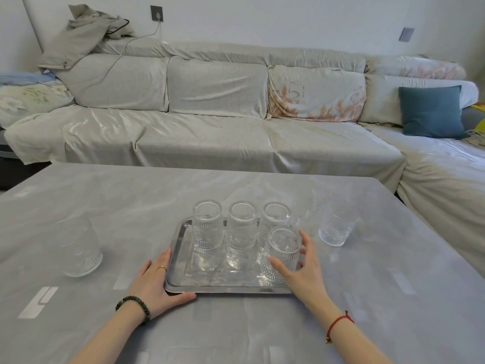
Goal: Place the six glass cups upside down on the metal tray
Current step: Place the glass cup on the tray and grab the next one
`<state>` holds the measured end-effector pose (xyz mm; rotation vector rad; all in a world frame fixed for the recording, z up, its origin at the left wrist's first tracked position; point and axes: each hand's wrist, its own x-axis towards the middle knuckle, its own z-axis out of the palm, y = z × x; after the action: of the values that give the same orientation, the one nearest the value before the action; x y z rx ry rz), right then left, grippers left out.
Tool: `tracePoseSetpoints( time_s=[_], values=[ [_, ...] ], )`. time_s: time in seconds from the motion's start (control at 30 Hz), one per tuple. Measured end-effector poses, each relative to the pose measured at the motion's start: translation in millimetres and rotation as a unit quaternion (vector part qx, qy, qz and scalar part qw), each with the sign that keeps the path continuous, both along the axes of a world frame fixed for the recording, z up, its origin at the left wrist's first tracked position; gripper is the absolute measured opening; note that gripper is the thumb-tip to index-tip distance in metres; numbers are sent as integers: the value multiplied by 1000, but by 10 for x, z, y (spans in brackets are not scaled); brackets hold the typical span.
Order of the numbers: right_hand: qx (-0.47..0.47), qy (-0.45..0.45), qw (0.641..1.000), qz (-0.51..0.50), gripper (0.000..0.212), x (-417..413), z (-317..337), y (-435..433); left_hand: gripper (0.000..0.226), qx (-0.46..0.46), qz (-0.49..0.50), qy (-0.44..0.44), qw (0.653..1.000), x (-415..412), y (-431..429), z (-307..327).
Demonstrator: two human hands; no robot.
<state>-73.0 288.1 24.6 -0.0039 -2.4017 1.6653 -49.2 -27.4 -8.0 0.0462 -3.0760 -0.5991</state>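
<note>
A shiny metal tray [181,283] lies on the grey table in front of me. Three ribbed glass cups stand upside down along its back edge: left [207,225], middle [241,226], right [275,216]. Another inverted cup [280,254] stands at the tray's front right, and my right hand [304,269] curls around it, thumb in front and fingers behind. My left hand [157,285] rests flat against the tray's left front corner, fingers spread. One upright cup [78,248] stands on the table far to the left. Another upright cup [337,227] stands to the tray's right.
The grey table [380,298] extends wide on both sides and towards me. Behind it runs a long covered sofa [210,132] with a blue cushion [431,111] at the right. A jacket [86,32] lies over the sofa's back left.
</note>
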Motion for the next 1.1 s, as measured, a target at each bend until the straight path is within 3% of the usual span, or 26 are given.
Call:
tracePoseSetpoints(
  time_s=[0.13,0.23,0.37,0.57,0.77,0.9,0.97,1.1],
  values=[
    [-78,58,986,-136,58,-183,104,336,142,1,3,1,1000,-12,6,-8],
    [-61,43,975,-211,73,-381,158,668,142,4,4,0,1000,-13,4,-7],
    [-25,-7,977,-212,91,-580,91,910,142,10,8,5,1000,-13,8,-7],
    [-65,-69,976,-197,102,-875,-5,972,141,14,6,9,1000,-14,-1,-9],
    [-40,-128,967,-218,100,-1011,-52,1035,143,12,9,8,1000,-12,10,-6],
    [-25,-97,971,-215,97,-894,53,1065,139,11,6,8,1000,-9,12,8],
    [-27,-62,979,-190,89,-785,198,1047,140,13,5,6,1000,-12,11,13],
    [-51,35,995,-82,45,-402,683,891,140,8,9,1,1000,-2,27,24]
  ],
)
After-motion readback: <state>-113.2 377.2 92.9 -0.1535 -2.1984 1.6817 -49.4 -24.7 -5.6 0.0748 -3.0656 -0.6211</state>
